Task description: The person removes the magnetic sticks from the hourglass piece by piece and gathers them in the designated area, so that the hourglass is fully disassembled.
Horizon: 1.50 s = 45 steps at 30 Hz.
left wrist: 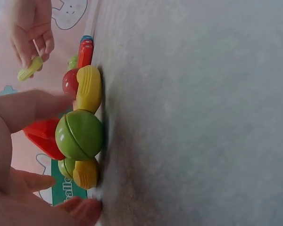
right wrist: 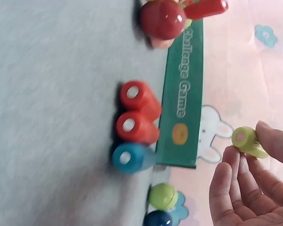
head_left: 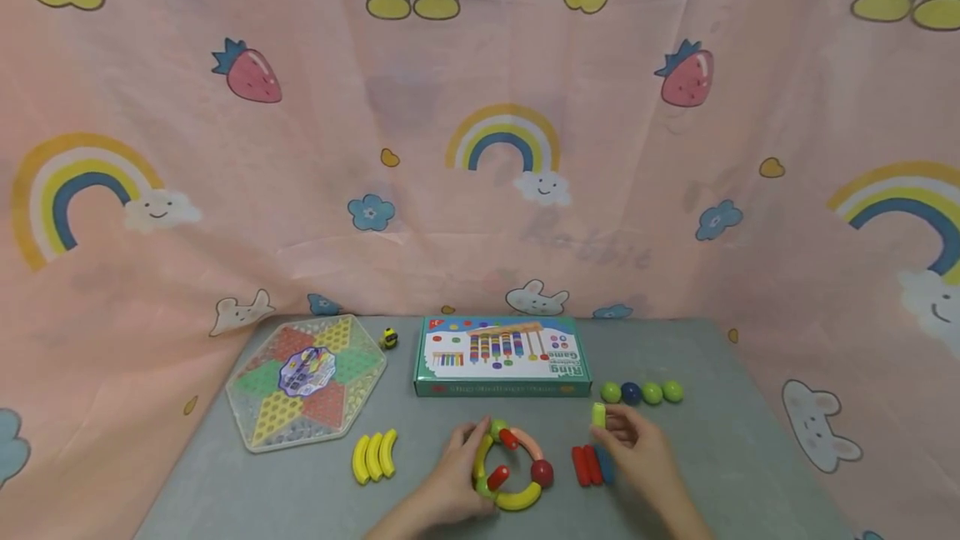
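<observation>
A ring of toy pieces lies on the table: yellow curved pieces (head_left: 519, 498), a pink curved piece (head_left: 529, 442), green balls (left wrist: 80, 135) and a dark red ball (head_left: 542, 472). Two red rods (head_left: 498, 477) rise at a slant from its green balls. My left hand (head_left: 457, 473) holds the ring's left side between thumb and fingers. Above the table, my right hand (head_left: 637, 448) pinches a short yellow-green rod (right wrist: 245, 139) by thumb and fingertips; its pale end disc shows. Beneath that hand, two red rods (right wrist: 137, 127) and a blue rod (right wrist: 132, 157) lie side by side.
A green game box (head_left: 502, 388) stands behind the ring. Right of it, green balls (head_left: 652, 392) and a dark blue ball (head_left: 632, 392) form a row. Several yellow curved pieces (head_left: 373, 457) lie left; beyond are a hexagonal board (head_left: 337, 365) and a small bee figure (head_left: 389, 338).
</observation>
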Tool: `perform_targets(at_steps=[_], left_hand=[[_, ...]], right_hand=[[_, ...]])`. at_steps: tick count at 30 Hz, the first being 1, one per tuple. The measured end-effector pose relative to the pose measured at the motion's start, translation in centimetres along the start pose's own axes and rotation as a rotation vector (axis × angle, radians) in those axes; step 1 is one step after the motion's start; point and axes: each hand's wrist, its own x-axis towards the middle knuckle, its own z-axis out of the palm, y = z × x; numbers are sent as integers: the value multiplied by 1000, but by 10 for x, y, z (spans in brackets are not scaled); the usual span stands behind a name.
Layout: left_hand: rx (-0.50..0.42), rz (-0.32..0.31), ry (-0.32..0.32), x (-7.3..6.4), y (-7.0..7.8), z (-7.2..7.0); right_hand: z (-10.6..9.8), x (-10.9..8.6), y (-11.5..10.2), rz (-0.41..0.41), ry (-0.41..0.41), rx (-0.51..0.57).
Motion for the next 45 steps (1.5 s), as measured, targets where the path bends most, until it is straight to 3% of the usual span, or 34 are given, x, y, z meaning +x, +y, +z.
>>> perform_targets(at_steps=[8, 12, 20, 29, 35, 38, 45], left_hand=[[33, -86, 121, 5, -1, 2], [19, -106, 119, 5, -2, -2], [-15, -83, 102, 5, 0, -4], [20, -79, 102, 6, 2, -1], [78, -137, 130, 3, 5, 0], [104, -127, 136, 2, 5, 1], [62, -68, 125, 6, 1, 1]], right_hand=[[-13, 1, 20, 22, -21, -82], [-12, 2, 32, 33, -52, -137], [-6, 5, 47, 95, -130, -244], [-7, 4, 50, 145, -185, -251], [-15, 4, 43, 123, -105, -297], [-16, 5, 36, 83, -47, -317], [-14, 4, 13, 32, 1, -296]])
